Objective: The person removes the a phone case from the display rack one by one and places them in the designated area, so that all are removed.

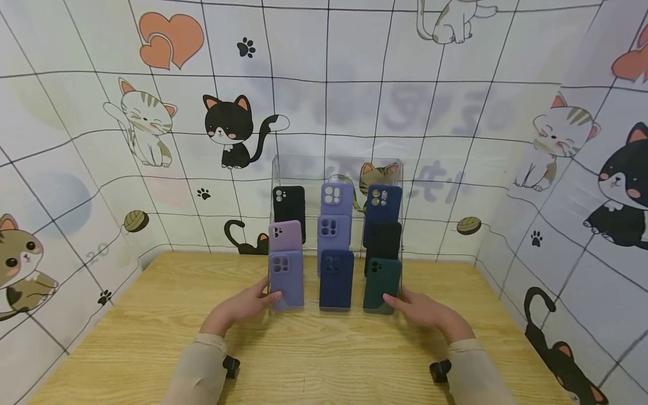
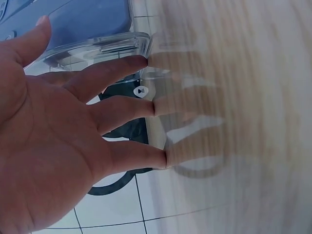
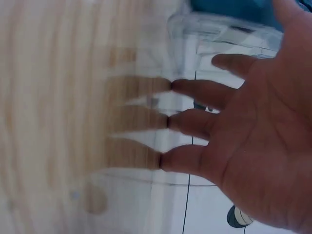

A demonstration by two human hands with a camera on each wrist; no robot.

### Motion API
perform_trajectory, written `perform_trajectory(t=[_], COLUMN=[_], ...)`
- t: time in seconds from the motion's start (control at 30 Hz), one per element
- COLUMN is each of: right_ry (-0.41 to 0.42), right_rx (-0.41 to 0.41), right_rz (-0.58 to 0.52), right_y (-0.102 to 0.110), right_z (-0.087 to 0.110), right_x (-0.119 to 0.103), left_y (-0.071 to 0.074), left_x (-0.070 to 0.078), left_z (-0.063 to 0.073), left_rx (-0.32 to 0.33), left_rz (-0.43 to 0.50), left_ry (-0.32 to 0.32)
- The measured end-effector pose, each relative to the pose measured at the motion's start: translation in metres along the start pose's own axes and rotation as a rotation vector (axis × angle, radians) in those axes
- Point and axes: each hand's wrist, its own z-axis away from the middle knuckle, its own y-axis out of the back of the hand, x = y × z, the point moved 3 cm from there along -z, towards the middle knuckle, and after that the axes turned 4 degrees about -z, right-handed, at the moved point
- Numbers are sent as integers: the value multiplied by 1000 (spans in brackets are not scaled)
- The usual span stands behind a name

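Observation:
A clear display stand (image 1: 304, 170) carries phone cases in three columns, stepped toward the front. My left hand (image 1: 245, 306) is at its left side, thumb over the front lavender phone case (image 1: 287, 284). In the left wrist view, the fingers of the left hand (image 2: 63, 131) are spread, their tips on the tabletop beside the stand's clear corner. My right hand (image 1: 425, 308) mirrors it, thumb over the dark green phone case (image 1: 379, 287). Spread fingers of the right hand (image 3: 253, 126) also meet the tabletop in the right wrist view. Between them leans a navy phone case (image 1: 336, 288).
Higher up are a black phone case (image 1: 289, 205), a pinkish-lilac one, two lavender ones, a navy one and another black one. The wooden table (image 1: 304, 360) ends at a cat-patterned cloth backdrop (image 1: 324, 107) behind and at both sides.

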Motion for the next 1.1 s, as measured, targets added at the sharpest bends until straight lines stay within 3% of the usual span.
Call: perform_trajectory(t=[1.1], right_ry=[32], right_rx=[17], right_rz=[-48], right_y=[-3], right_z=[0], right_x=[4], left_y=[-1], left_x=[-3], left_z=[0], left_rx=[-12], left_rz=[-3], left_ry=[-10])
